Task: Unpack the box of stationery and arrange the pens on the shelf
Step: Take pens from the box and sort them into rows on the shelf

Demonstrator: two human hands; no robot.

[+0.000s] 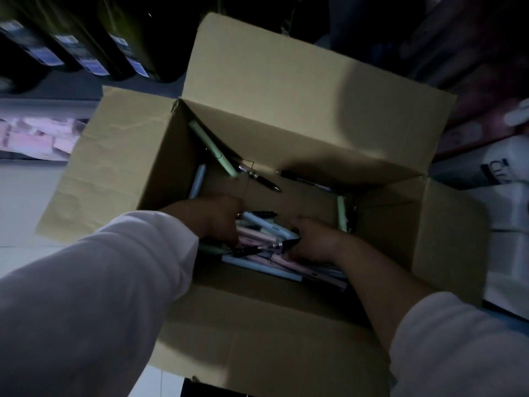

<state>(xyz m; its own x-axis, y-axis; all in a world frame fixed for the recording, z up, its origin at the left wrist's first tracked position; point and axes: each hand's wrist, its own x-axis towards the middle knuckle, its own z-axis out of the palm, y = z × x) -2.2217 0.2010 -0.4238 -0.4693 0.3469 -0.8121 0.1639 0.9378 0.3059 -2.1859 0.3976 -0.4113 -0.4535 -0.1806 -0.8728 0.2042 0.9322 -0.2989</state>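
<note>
An open cardboard box stands on the floor with all flaps spread. Inside lies a pile of pens in pink, pale blue, green and black. My left hand is down in the box at the pile's left end, fingers curled around pens. My right hand grips the pile's right end, fingers curled over the pens. A green pen leans in the far left corner, a black pen lies on the box bottom, and another green pen stands against the right wall.
Dark shelving with several dark labelled items runs along the top left. A white carton and other packages sit to the right of the box. Pale floor shows on the left. The scene is dim.
</note>
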